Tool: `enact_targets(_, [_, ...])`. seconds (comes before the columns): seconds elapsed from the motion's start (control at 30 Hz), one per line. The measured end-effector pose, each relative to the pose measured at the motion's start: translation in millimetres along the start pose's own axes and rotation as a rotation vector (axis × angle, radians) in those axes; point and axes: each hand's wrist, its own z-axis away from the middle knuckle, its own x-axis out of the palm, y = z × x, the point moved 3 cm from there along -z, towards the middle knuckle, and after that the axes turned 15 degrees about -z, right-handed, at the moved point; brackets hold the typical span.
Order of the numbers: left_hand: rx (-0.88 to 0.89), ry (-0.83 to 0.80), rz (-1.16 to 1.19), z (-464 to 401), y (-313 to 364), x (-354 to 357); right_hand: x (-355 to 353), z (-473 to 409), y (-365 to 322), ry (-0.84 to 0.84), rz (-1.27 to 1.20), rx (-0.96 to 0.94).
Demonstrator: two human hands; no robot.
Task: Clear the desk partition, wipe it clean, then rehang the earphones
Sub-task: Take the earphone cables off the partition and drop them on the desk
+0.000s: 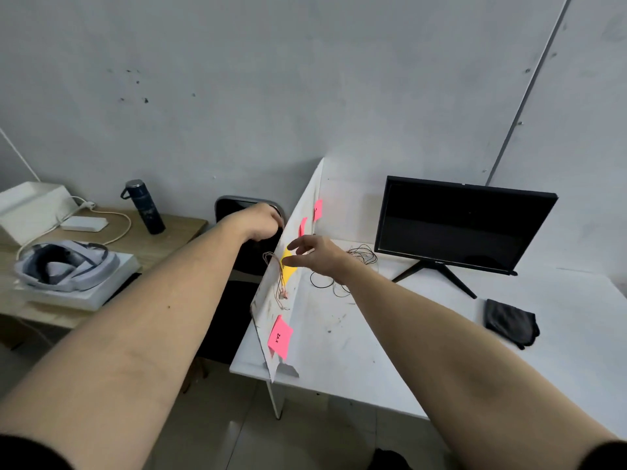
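Hands [295, 242] astride partition [302, 300], receding lengthwise.

Both hands reach to the white desk partition [307, 212].
The right hand [317, 257], fingers spread, is at the yellow note [288, 268]; the left hand [266, 222] is behind the top edge. Pink earphones [280, 278] hang over it, beside 3 pink notes [280, 335].

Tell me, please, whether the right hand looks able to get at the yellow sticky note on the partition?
Probably yes: the right hand hovers just in front of the yellow sticky note on the partition, fingers spread, with nothing between them.
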Motion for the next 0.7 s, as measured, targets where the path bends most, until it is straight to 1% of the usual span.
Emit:
enact_targets(0.13, [-0.030,-0.201,-0.107,17.1,-22.7,7.8,12.5,3.3,0.0,-0.009,0.063,-0.008])
enact_targets(0.23, [-0.021,-0.298,-0.103,22.3,-32.6,16.3,17.7,3.4,1.5,0.002,0.060,-0.009])
enact_targets(0.4, [-0.005,-0.312,-0.060,16.1,-45.5,28.1,25.4,0.2,2.7,-0.005,0.060,-0.017])
enact_targets(0.6, [-0.032,-0.316,0.020,9.4,-58.5,36.8,29.7,-10.1,6.3,-0.005,0.076,-0.031])
enact_targets(0.7, [-0.057,-0.343,0.056,8.0,-60.0,37.3,27.1,-11.3,6.9,-0.013,0.079,-0.043])
